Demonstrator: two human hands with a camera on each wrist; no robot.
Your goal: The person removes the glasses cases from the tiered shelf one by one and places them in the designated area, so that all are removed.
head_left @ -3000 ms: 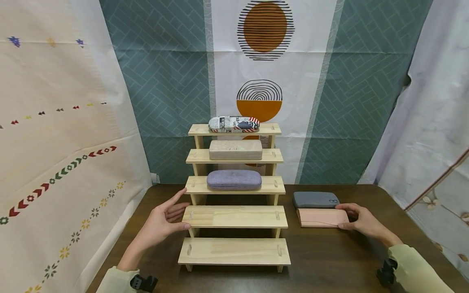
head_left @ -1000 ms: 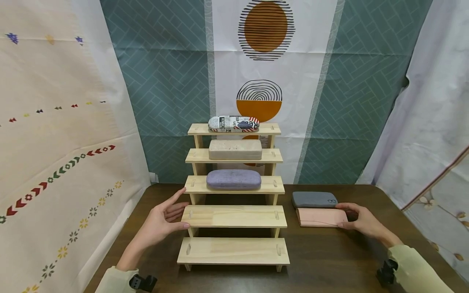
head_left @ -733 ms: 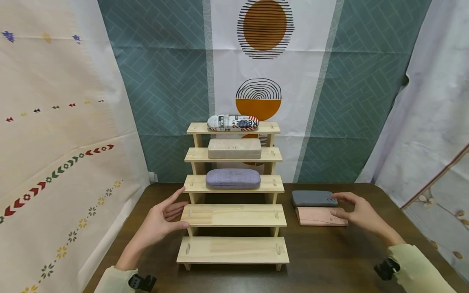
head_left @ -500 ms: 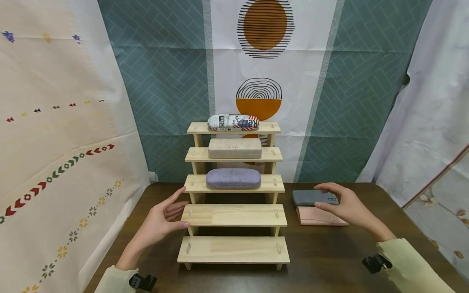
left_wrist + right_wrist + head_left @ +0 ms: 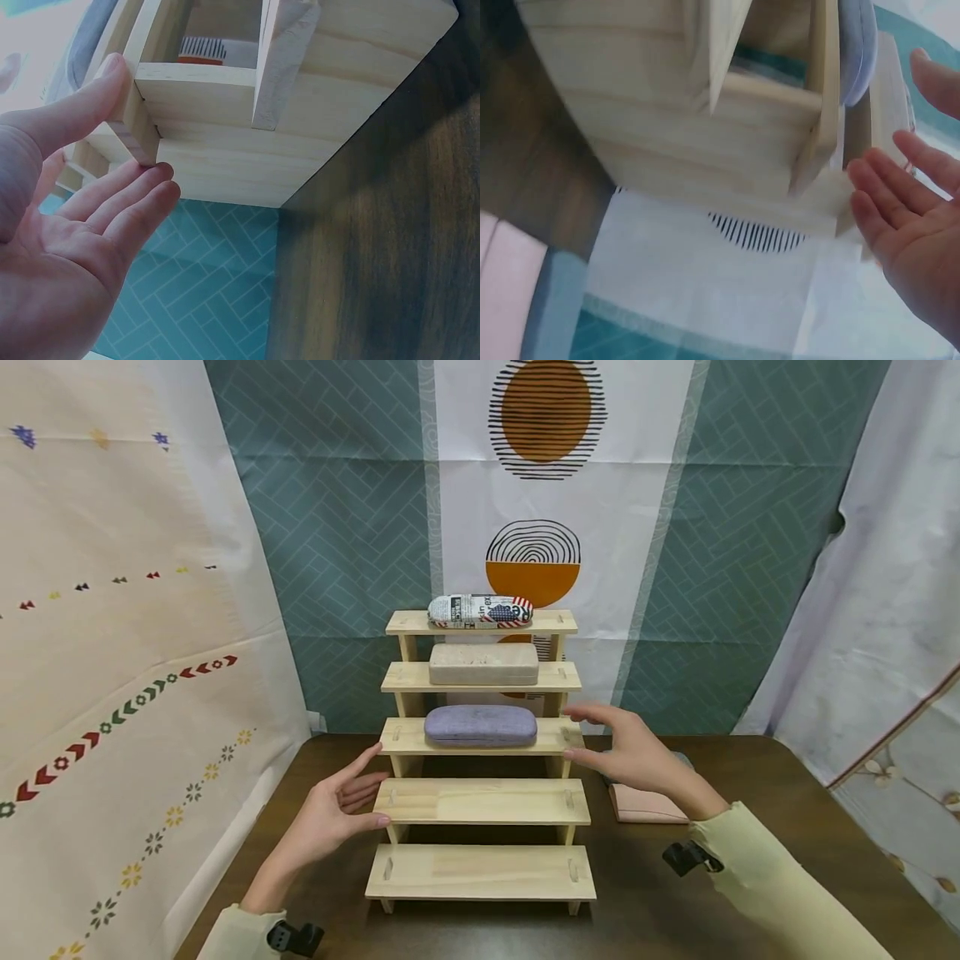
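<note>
My left hand [image 5: 330,810] touches the left end of a stepped wooden rack [image 5: 480,870], its thumb at the fourth shelf's front corner. In the left wrist view, the other fingers lie along the board's end. At the third shelf's right end is my right hand [image 5: 626,752], thumb and fingers spread, with nothing in it. That shelf holds a purple glasses case [image 5: 480,727]. Above it stand a beige glasses case [image 5: 483,665] and, on top, a newspaper-print glasses case [image 5: 480,612].
A pink glasses case [image 5: 641,806] lies on the dark wooden table [image 5: 645,877], right of the rack. Behind it is a grey-blue glasses case [image 5: 555,300], mostly covered by my right arm in the head view. Patterned cloths [image 5: 322,568] hang around the table.
My right hand has left the pink case, passed over the grey-blue one and moved left to the third shelf. The cases keep their places, and my left hand stays at the rack.
</note>
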